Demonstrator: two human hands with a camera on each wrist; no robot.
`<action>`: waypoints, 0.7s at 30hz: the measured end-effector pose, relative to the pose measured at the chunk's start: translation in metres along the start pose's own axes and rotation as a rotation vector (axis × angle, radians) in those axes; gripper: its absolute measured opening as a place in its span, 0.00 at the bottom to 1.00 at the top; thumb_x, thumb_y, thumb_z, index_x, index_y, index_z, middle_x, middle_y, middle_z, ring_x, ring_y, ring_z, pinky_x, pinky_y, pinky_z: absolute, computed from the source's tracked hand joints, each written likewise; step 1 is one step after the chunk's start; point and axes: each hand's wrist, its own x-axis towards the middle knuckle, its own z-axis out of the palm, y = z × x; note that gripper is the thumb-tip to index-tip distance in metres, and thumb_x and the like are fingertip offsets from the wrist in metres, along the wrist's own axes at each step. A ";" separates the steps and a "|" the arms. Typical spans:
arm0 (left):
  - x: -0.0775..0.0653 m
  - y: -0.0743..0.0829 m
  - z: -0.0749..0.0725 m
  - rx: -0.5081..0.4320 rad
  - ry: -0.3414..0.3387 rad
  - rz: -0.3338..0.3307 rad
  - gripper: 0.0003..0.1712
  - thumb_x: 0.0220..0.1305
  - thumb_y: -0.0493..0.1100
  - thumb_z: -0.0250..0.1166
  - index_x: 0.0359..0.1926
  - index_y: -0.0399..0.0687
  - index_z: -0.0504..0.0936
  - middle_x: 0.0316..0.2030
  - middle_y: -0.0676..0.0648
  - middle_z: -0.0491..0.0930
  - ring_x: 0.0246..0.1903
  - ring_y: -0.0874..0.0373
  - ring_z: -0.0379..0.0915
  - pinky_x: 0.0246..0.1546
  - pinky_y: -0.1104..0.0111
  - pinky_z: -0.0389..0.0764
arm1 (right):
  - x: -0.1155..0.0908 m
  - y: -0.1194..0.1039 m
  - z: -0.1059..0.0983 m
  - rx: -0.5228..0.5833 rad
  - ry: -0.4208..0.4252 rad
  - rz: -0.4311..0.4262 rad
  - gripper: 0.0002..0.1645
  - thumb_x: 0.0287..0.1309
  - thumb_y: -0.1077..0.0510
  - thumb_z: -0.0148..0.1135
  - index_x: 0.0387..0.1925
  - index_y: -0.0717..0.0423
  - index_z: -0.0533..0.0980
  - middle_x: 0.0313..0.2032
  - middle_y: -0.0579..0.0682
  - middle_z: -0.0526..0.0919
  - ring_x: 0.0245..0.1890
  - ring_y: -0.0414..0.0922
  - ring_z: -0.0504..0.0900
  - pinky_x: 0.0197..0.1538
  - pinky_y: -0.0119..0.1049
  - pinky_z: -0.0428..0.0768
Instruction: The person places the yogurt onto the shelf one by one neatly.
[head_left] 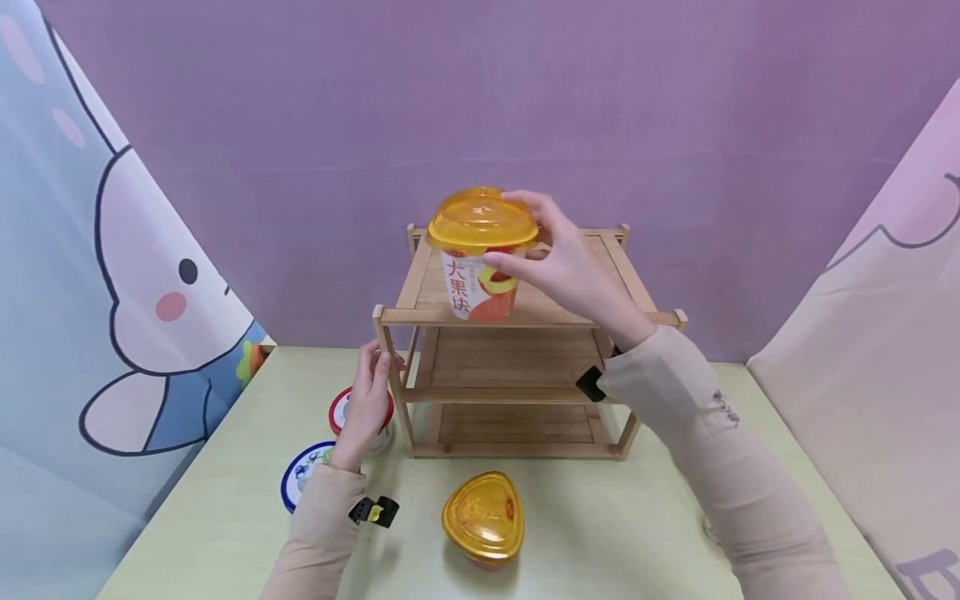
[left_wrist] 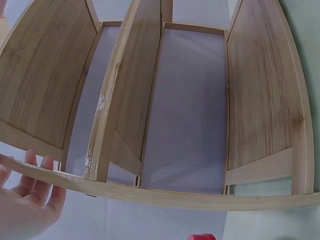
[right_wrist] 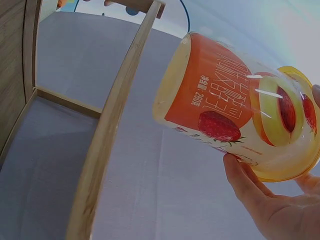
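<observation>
My right hand [head_left: 562,267] grips a yogurt cup [head_left: 465,283] with an amber domed lid, thumb in front and fingers around the lid side. The cup is upright, over the front rail of the top tier of a wooden shelf rack [head_left: 517,354]. Its peach and strawberry label and pale base show in the right wrist view, apart from the rail there. At the rack's left front post, my left hand [head_left: 366,404] holds on; its fingers wrap the post [left_wrist: 150,196] in the left wrist view.
Another amber-lidded cup [head_left: 483,517] stands on the table before the rack. Beside my left forearm are a red-rimmed tub [head_left: 339,408] and a blue-rimmed tub [head_left: 302,473], both partly hidden. A purple cloth backdrop [head_left: 480,100] rises behind the rack.
</observation>
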 end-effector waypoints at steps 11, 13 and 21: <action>-0.006 0.032 0.002 -0.002 0.014 -0.027 0.16 0.69 0.36 0.38 0.54 0.31 0.58 0.37 0.31 0.68 0.43 0.42 0.65 0.46 0.54 0.65 | 0.027 0.007 0.012 -0.036 0.007 0.043 0.39 0.47 0.53 0.66 0.59 0.49 0.58 0.46 0.54 0.64 0.44 0.44 0.71 0.43 0.33 0.76; -0.006 0.031 0.002 -0.003 0.017 -0.030 0.16 0.69 0.36 0.38 0.54 0.31 0.58 0.37 0.31 0.68 0.42 0.42 0.65 0.46 0.55 0.65 | 0.031 0.009 0.015 -0.023 -0.003 0.055 0.39 0.47 0.52 0.65 0.60 0.48 0.58 0.47 0.53 0.64 0.44 0.44 0.72 0.43 0.33 0.76; -0.006 0.030 0.002 -0.011 0.021 -0.013 0.16 0.69 0.35 0.38 0.54 0.30 0.58 0.36 0.30 0.68 0.41 0.41 0.65 0.45 0.56 0.65 | 0.040 0.022 0.028 0.011 -0.024 0.081 0.40 0.47 0.53 0.66 0.59 0.50 0.57 0.47 0.52 0.66 0.44 0.43 0.73 0.44 0.32 0.75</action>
